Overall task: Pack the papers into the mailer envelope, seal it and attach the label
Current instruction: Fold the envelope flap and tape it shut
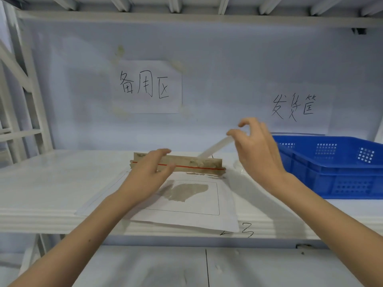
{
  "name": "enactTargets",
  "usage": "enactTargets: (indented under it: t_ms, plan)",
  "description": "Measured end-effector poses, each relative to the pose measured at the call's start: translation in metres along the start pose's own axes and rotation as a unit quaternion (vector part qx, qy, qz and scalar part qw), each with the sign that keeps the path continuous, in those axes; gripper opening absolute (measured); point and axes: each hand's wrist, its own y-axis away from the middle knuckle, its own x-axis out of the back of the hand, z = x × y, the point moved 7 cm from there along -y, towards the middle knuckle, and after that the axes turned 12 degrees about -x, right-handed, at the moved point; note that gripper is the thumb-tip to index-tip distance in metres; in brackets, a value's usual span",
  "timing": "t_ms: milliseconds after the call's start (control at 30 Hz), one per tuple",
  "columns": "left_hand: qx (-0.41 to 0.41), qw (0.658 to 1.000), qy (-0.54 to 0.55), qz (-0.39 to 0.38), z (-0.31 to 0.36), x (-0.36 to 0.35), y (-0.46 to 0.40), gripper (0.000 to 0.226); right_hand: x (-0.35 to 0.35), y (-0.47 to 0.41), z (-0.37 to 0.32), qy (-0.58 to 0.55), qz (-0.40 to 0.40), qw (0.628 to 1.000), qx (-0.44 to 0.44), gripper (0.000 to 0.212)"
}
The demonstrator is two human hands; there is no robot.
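A white mailer envelope (pixel 192 206) lies flat on the white shelf, with a printed rectangle and a torn brown patch on its face. Its brown flap (pixel 192 160) stands open at the far edge, a red line running along the fold. My left hand (pixel 148 175) rests on the left part of the flap and the envelope top, fingers spread. My right hand (pixel 257 150) is raised above the flap's right end and pinches a white release strip (pixel 213 149) that runs down to the flap. No papers or label can be seen.
A blue perforated plastic basket (pixel 331 164) stands on the shelf at the right, close to my right wrist. Two handwritten paper signs (pixel 148 88) (pixel 298 108) are stuck on the back wall. A white rack frame (pixel 18 112) rises at the left; a lower shelf lies below.
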Motion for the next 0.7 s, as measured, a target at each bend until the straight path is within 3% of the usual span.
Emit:
enactTargets:
  t_ms: [100,200,333,433,533,700]
  plan:
    - [-0.038,0.994,0.098,0.02,0.03,0.006,0.0,0.046,0.007,0.008,-0.032,-0.119,-0.036,0.992,0.021,0.023]
    - [-0.076,0.991,0.106,0.001,0.045,0.003,0.0,0.04,0.003,0.015,-0.053,-0.153,-0.058,0.985,0.057,0.02]
    - [-0.117,0.991,0.065,0.006,0.047,0.003,-0.002,0.027,-0.009,0.02,-0.06,-0.15,-0.085,0.982,0.076,0.016]
    - [-0.106,0.994,0.028,-0.015,0.031,0.004,-0.001,0.031,-0.021,0.019,-0.037,-0.092,-0.091,0.989,0.066,0.013]
    - [-0.073,0.993,-0.039,-0.079,-0.006,0.001,0.002,0.038,-0.033,0.018,0.014,-0.034,-0.106,0.994,0.01,0.017]
    - [0.035,0.953,-0.132,-0.271,-0.065,-0.016,0.023,0.081,-0.061,0.037,0.108,0.045,-0.248,0.958,-0.139,0.029]
